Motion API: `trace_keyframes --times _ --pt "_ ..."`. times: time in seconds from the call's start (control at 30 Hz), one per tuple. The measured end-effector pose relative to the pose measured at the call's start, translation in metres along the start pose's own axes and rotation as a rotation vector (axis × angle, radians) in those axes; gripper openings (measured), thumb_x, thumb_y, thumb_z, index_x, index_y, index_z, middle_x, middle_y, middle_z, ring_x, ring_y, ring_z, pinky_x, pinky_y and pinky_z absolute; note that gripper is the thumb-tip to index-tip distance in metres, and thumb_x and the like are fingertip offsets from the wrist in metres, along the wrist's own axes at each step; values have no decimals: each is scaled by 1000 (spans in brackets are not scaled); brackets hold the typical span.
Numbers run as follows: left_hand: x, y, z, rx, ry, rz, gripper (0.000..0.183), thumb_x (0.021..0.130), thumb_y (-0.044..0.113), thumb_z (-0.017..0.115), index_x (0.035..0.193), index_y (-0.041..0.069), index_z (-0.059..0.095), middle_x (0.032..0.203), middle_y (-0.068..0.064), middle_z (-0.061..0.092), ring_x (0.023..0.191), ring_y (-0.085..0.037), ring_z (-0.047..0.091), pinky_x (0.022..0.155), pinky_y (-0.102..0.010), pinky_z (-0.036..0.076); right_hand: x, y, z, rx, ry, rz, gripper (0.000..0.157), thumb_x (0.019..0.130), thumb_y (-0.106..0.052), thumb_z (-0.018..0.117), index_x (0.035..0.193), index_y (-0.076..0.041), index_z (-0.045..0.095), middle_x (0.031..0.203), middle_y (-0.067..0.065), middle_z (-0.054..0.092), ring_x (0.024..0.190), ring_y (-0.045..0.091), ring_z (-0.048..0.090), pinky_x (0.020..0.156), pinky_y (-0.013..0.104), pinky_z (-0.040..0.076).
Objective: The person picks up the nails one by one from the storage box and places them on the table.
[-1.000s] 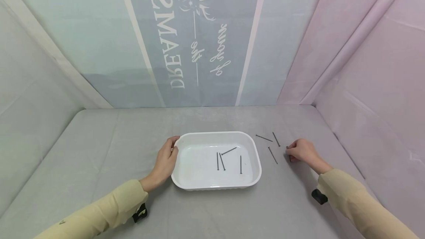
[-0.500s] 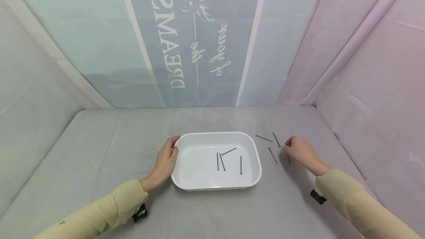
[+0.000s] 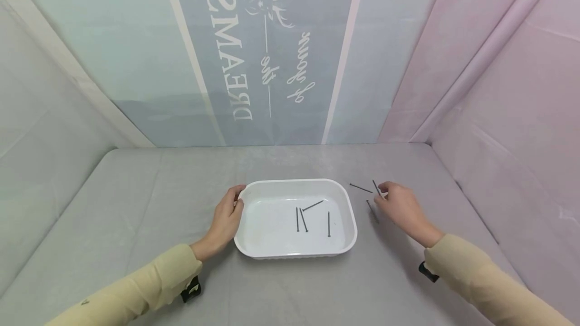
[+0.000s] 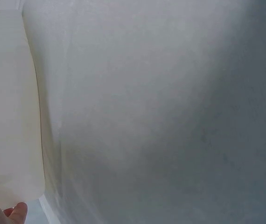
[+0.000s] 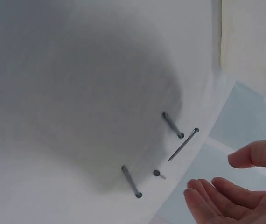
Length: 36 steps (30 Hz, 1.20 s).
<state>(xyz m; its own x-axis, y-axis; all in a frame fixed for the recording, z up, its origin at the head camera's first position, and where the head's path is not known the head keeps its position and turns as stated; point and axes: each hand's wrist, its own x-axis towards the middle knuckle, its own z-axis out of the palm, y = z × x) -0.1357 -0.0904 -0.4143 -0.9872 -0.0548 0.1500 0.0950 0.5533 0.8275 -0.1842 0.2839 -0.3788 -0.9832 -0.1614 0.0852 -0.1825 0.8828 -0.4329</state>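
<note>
My left hand [image 3: 226, 217] holds the left end of a white rectangular baking dish [image 3: 290, 254], fingers at its rim; the left wrist view shows fingertips [image 4: 18, 213] against the dish's wall [image 4: 11, 112]. Several dark nails [image 3: 329, 224] lie inside the dish. To its right, my right hand [image 3: 401, 208] hovers by a nail [image 3: 376, 186], partly covering it. The right wrist view shows the thumb [image 5: 252, 154] and fingers apart, nothing between them. Two other nails are a slanted nail [image 3: 360, 188] and a nail [image 3: 371, 210] beside the hand. A further nail [image 5: 131, 182] shows in the right wrist view.
A grey cloth [image 3: 181, 180] covers the table. Printed fabric [image 3: 281, 64] hangs at the back, with pale fabric walls at the left and right. Black wrist straps [image 3: 191, 290] sit under the beige sleeves.
My right hand has left the rightmost nail on the cloth and moved left and slightly away, towards the upper nails. The left hand and the dish have stayed put.
</note>
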Motion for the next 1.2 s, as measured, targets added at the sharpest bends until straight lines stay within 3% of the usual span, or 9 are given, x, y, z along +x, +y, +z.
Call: trace_keyframes --times 0.43,0.77,1.0,1.2 --pt "2 2 0 20 2 -6 35 94 6 37 128 -3 43 117 -18 53 103 -28 53 84 -42 45 -4 -21 15 100 172 -121 30 84 -7 51 110 7 58 106 23 60 89 35 61 72 43 51" --pt "2 2 -1 27 -2 -9 35 95 7 37 127 -2 43 115 -18 54 102 -27 54 83 -41 46 -10 -42 24 178 149 -136 32 86 -5 51 116 7 54 111 24 58 95 33 61 76 41 51" --pt "2 2 -3 43 -7 -14 34 95 9 37 126 -2 45 112 -17 55 98 -26 55 81 -40 46 -14 -52 32 169 110 -119 35 88 -7 49 121 7 50 116 24 55 100 34 58 78 39 51" --pt "5 5 -5 49 -16 -21 33 96 10 36 125 -3 45 114 -18 54 104 -28 53 86 -42 44 -16 -54 42 170 116 -163 37 87 -5 52 121 8 49 116 24 54 98 33 59 78 37 51"
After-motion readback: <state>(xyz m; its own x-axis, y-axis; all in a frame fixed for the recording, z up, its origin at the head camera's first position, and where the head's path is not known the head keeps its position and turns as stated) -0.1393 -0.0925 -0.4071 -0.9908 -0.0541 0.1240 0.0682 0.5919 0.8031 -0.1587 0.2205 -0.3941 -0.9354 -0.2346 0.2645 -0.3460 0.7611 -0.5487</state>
